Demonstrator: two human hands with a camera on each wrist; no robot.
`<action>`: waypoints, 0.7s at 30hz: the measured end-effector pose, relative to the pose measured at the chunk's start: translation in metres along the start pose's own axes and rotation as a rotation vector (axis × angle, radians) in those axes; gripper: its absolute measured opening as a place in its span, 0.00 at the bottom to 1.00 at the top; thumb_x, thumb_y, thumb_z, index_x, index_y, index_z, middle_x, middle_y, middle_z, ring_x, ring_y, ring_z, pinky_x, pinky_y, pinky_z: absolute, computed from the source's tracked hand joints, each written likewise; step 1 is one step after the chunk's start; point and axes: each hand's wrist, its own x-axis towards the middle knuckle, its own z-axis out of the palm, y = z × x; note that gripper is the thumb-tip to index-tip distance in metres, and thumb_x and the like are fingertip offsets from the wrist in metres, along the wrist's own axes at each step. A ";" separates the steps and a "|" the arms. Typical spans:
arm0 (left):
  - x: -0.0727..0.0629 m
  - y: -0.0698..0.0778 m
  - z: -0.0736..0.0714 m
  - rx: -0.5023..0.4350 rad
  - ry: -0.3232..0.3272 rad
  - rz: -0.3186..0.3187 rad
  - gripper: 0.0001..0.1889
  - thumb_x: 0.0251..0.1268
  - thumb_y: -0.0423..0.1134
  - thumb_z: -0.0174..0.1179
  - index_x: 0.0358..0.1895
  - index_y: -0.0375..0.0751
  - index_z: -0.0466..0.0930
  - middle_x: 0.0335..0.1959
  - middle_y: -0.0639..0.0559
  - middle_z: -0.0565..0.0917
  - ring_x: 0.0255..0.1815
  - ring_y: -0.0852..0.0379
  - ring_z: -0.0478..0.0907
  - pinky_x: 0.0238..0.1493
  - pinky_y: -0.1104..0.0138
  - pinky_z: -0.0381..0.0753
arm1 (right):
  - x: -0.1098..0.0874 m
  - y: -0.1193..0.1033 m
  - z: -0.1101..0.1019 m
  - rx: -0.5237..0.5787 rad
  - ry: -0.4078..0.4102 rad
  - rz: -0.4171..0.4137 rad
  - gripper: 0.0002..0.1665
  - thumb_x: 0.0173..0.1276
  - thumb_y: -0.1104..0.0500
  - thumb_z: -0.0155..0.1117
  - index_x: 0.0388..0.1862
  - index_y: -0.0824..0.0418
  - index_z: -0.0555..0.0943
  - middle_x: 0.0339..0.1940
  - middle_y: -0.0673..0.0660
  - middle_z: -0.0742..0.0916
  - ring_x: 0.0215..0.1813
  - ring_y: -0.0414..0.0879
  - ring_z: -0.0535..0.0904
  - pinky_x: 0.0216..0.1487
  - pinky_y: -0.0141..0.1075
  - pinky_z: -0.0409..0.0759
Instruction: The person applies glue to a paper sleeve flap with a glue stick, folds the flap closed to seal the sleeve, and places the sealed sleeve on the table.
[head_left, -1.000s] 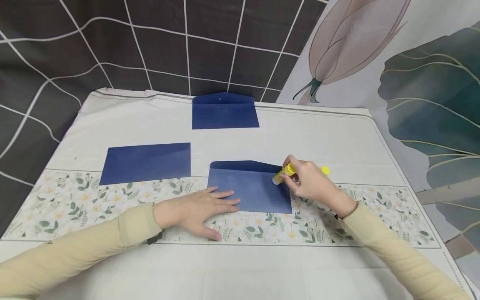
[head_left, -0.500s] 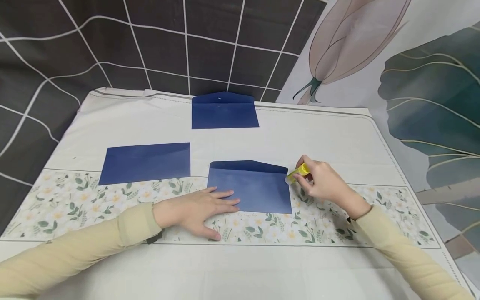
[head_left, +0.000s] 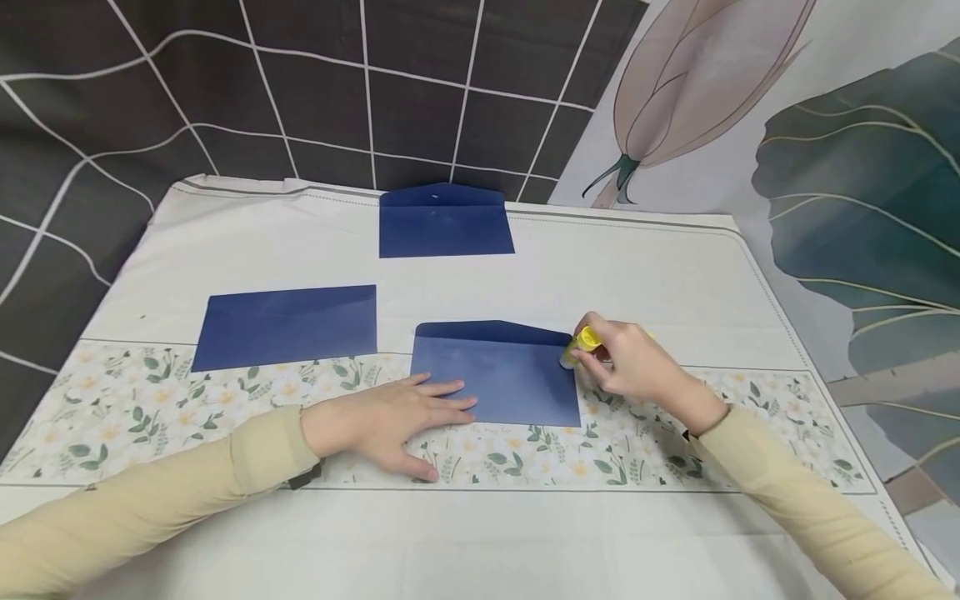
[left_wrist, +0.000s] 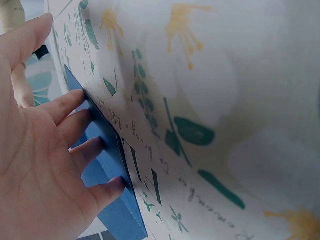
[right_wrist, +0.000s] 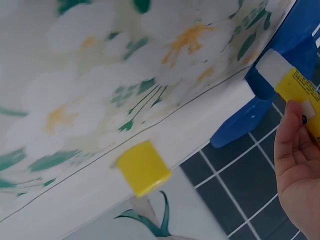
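A dark blue envelope (head_left: 517,383) lies on the table with its flap (head_left: 487,332) folded out away from me. My left hand (head_left: 390,421) rests with spread fingers on its left part; the left wrist view has the fingertips (left_wrist: 116,186) on the blue paper. In my right hand (head_left: 626,358) is a yellow glue stick (head_left: 577,346), pinched between thumb and fingers. Its pale tip meets the envelope's right edge, just below the flap. The right wrist view shows the glue stick (right_wrist: 300,92) tilted, tip toward the paper, and a loose yellow cap (right_wrist: 144,168) on the cloth.
Another blue envelope (head_left: 288,327) lies to the left, and a third envelope (head_left: 446,229) with its flap up sits at the table's far edge. A white cloth (head_left: 637,267) with a flowered band (head_left: 142,408) covers the table. Behind it hangs a dark gridded curtain (head_left: 420,108).
My right hand slid the glue stick rightward off the envelope's edge, then came back left onto that edge. The left hand has stayed in place.
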 end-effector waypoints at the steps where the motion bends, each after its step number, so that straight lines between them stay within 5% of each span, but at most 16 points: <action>1: 0.000 0.000 0.000 0.000 0.001 0.000 0.40 0.62 0.61 0.58 0.74 0.50 0.58 0.78 0.55 0.55 0.80 0.51 0.43 0.76 0.43 0.45 | 0.002 -0.001 0.001 -0.002 -0.002 -0.005 0.10 0.64 0.60 0.65 0.40 0.60 0.74 0.20 0.48 0.81 0.14 0.30 0.64 0.17 0.25 0.69; 21: 0.000 0.001 -0.001 0.004 0.009 0.002 0.40 0.61 0.61 0.58 0.74 0.49 0.59 0.77 0.54 0.56 0.80 0.50 0.45 0.75 0.42 0.47 | 0.029 -0.024 0.018 0.056 -0.018 -0.088 0.10 0.65 0.57 0.65 0.42 0.58 0.75 0.24 0.49 0.84 0.19 0.32 0.68 0.20 0.25 0.70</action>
